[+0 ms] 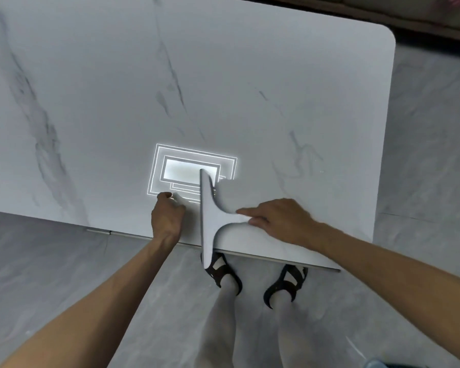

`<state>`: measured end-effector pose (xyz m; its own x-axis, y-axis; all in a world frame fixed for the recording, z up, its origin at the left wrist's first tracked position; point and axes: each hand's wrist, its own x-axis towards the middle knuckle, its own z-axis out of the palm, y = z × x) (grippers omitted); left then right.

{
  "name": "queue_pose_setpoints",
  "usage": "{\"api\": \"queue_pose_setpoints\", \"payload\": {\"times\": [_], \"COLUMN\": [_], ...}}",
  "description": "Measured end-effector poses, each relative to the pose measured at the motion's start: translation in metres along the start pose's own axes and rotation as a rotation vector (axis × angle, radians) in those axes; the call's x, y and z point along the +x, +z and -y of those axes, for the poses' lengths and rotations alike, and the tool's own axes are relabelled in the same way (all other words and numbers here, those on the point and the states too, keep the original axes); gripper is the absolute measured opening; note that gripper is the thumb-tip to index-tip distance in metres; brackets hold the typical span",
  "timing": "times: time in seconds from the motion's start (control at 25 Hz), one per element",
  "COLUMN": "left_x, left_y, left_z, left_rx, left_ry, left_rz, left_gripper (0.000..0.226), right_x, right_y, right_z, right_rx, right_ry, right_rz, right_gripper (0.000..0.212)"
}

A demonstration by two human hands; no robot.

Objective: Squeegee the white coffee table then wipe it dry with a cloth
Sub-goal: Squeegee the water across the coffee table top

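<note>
White marble-patterned coffee table (223,83) stood on grey floor (51,261). On its near edge lay the white squeegee (209,219), blade overhanging; the right hand (279,221) gripped its handle. The left hand (168,216), curled loosely, held something small and whitish just beside it.

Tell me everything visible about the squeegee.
The squeegee is pale grey, smooth and plastic-looking, T-shaped: a long straight blade bar with a flared handle branching right. It lies flat on the white marble-look table near the front edge, its blade running front to back and its near end overhanging the edge. The right hand holds the handle end, forefinger laid along it. The left hand rests closed just left of the blade; contact there is unclear.
</note>
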<state>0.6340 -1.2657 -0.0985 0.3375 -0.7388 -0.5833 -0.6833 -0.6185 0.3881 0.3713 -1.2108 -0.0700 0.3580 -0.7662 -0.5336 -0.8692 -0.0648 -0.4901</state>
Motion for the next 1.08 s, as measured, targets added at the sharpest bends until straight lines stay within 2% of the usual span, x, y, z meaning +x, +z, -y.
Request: {"api": "queue_pose_setpoints", "payload": {"times": [0.12,0.2,0.4,0.68,0.84,0.96,1.08], "left_x": [-0.009,-0.022,-0.068,-0.128,-0.151,-0.158,-0.152], "left_y": [0.004,0.013,0.051,0.114,0.124,0.110,0.087], "left_z": [0.011,0.012,-0.009,-0.039,-0.039,-0.026,-0.007], "left_rx": [0.046,0.091,0.208,0.202,0.057,-0.081,-0.130], "left_ry": [0.008,0.026,0.204,0.158,-0.011,-0.113,-0.211], "left_rz": [0.045,0.088,0.127,0.122,0.018,-0.134,-0.192], "left_gripper": [0.047,0.054,0.043,0.044,0.055,0.050,0.054], "right_x": [0.007,-0.007,-0.077,-0.130,-0.107,-0.063,-0.011], "right_y": [0.024,0.020,-0.016,-0.063,-0.068,-0.050,-0.029], "right_z": [0.009,-0.009,-0.101,-0.201,-0.181,-0.124,-0.061], "right_rx": [-0.032,-0.052,-0.156,-0.329,-0.302,-0.244,-0.260], "right_ry": [-0.036,-0.026,0.071,0.060,-0.103,-0.297,-0.434], "right_rz": [0.086,0.073,0.056,0.013,0.062,0.116,0.160], "right_gripper": [0.038,0.038,0.039,0.038,0.039,0.039,0.036]}}
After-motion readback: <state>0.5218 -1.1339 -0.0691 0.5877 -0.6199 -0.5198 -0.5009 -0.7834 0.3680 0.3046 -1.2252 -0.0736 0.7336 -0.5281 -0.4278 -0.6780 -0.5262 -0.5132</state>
